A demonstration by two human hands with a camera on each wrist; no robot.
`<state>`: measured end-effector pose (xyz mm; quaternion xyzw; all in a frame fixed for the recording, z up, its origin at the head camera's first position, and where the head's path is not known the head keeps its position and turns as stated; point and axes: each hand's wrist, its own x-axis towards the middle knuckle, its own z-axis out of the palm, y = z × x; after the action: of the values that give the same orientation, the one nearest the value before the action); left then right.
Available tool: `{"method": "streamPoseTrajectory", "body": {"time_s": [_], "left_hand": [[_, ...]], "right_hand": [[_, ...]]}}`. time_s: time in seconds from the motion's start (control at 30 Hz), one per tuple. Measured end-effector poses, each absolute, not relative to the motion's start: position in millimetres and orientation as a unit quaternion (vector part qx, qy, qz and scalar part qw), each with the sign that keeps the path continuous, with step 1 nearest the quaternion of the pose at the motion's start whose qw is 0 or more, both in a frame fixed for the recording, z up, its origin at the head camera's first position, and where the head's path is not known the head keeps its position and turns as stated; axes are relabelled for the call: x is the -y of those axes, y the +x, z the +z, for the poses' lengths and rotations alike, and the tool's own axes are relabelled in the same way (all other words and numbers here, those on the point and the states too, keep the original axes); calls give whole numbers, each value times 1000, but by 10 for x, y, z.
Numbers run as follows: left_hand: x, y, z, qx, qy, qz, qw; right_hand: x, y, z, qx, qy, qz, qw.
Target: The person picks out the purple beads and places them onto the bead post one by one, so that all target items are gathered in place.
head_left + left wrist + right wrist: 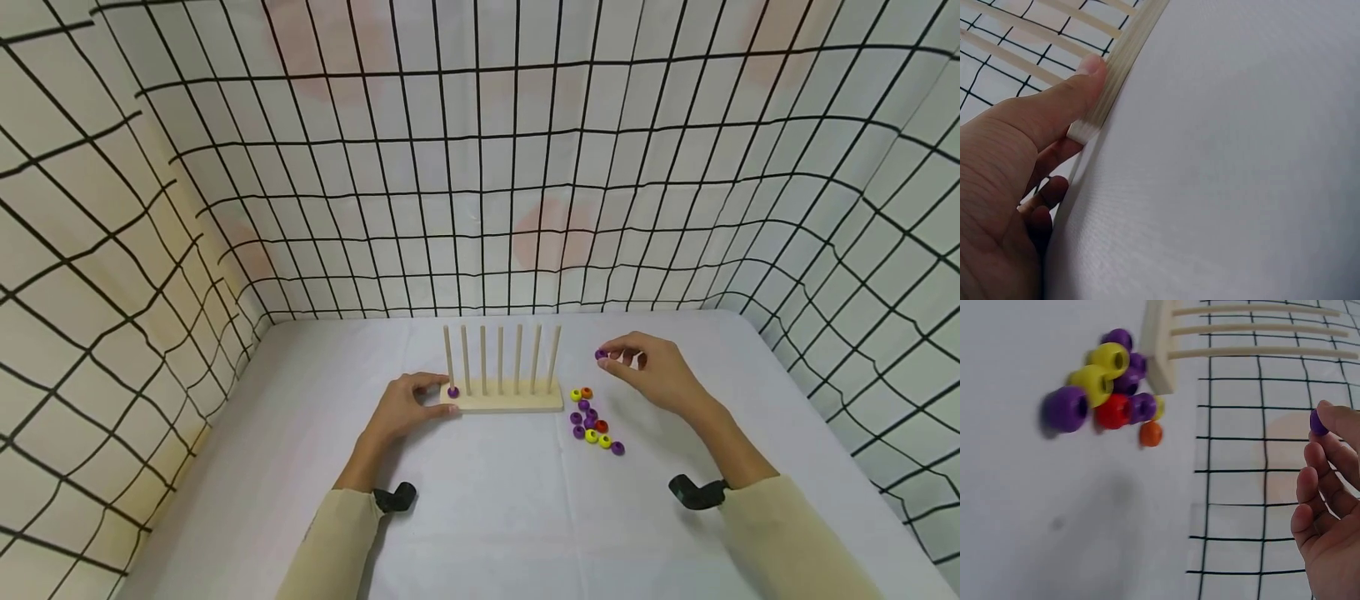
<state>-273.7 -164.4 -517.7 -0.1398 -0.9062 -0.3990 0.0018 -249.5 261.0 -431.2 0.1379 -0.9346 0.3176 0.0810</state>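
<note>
A pale wooden rack (510,403) with a row of several upright pegs stands on the white table. My left hand (401,407) grips its left end, thumb along the front edge and fingers behind, as the left wrist view also shows. One purple bead (453,392) sits at the foot of the leftmost peg. To the right of the rack, my right hand (651,371) is raised and pinches a purple bead (1317,423) between thumb and forefinger. Below that hand lies a loose group of beads, among them a red bead (1112,412), a yellow bead (604,441) and an orange bead (1151,434).
Black wire mesh (480,167) backed by white cloth walls the table at the back and both sides. White cloth (480,517) covers the tabletop. A black strap with a camera (697,492) sits on the right wrist, another (396,497) on the left.
</note>
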Motion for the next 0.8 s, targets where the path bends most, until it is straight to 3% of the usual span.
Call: {"method": "streamPoseTrajectory", "body": {"time_s": [0.43, 0.8], "left_hand": [[1642, -2714, -5183, 903, -135, -407, 4], [1643, -2726, -5188, 904, -135, -406, 4]], "right_hand": [[-2260, -2651, -3764, 920, 170, 336, 111], [-1774, -2782, -3606, 894, 244, 361, 106]]}}
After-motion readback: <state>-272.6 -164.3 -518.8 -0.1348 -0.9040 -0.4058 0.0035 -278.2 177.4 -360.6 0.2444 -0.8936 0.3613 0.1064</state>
